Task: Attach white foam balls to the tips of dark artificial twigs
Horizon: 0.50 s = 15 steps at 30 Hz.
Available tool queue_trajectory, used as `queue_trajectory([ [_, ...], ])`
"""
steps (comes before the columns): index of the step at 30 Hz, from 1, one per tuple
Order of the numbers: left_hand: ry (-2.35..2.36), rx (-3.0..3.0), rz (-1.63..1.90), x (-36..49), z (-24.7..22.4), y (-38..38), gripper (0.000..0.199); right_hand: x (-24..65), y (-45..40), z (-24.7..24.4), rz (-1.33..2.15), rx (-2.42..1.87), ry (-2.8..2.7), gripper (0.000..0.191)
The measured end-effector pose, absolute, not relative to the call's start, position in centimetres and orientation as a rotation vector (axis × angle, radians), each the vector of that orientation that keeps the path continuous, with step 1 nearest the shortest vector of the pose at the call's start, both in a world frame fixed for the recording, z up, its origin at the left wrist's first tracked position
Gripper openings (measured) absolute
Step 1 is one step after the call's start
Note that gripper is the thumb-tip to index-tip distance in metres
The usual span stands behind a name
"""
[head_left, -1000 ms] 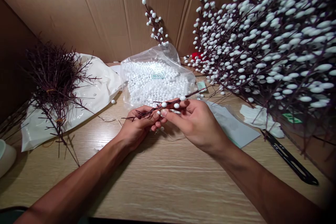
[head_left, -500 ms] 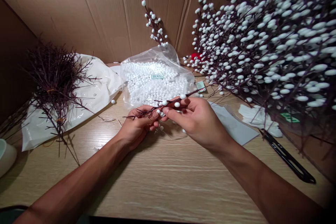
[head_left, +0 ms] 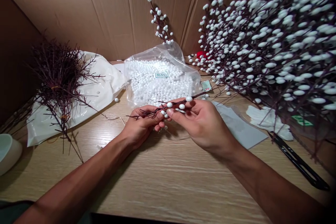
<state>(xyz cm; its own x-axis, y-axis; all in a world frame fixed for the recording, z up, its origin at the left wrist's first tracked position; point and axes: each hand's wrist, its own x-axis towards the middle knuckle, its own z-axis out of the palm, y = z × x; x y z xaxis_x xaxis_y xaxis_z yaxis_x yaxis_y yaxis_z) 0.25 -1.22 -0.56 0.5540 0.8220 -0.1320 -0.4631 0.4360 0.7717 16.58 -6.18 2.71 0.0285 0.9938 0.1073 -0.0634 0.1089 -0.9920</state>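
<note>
Between my two hands lies a dark brown artificial twig (head_left: 154, 113) with several white balls on its side shoots. My left hand (head_left: 143, 126) is closed round the bare, branching end. My right hand (head_left: 201, 120) pinches near a white ball (head_left: 163, 112) beside the left fingertips, while the stem runs out past its knuckles toward the upper right. Other white balls (head_left: 182, 106) sit on the twig by the right fingers. Just behind the hands rests a clear plastic bag (head_left: 157, 87) full of small white balls.
Bare brown twigs (head_left: 56, 77) lie on a white plastic sheet (head_left: 105, 84) at left, near a white bowl (head_left: 10, 152). A big bunch of white-berried branches (head_left: 275, 42) fills the right. A black knife (head_left: 296, 159), crumpled tissue (head_left: 270, 122) and paper (head_left: 244, 129) lie right.
The whole view has shifted slightly, so things appear a little further right. Both hands stay on the twig, with only small finger movement.
</note>
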Motion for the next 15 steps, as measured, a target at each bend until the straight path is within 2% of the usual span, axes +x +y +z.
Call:
queue_trajectory([
  [8,0.521,0.728,0.845,0.21,-0.51,-1.09,0.019,16.42,-6.37,3.41,1.171,-1.116,-1.171,0.013],
  [15,0.500,0.765,0.796,-0.11,-0.74,-1.03,0.012,16.71,-6.57,3.57,1.170,-1.152,-1.221,0.011],
])
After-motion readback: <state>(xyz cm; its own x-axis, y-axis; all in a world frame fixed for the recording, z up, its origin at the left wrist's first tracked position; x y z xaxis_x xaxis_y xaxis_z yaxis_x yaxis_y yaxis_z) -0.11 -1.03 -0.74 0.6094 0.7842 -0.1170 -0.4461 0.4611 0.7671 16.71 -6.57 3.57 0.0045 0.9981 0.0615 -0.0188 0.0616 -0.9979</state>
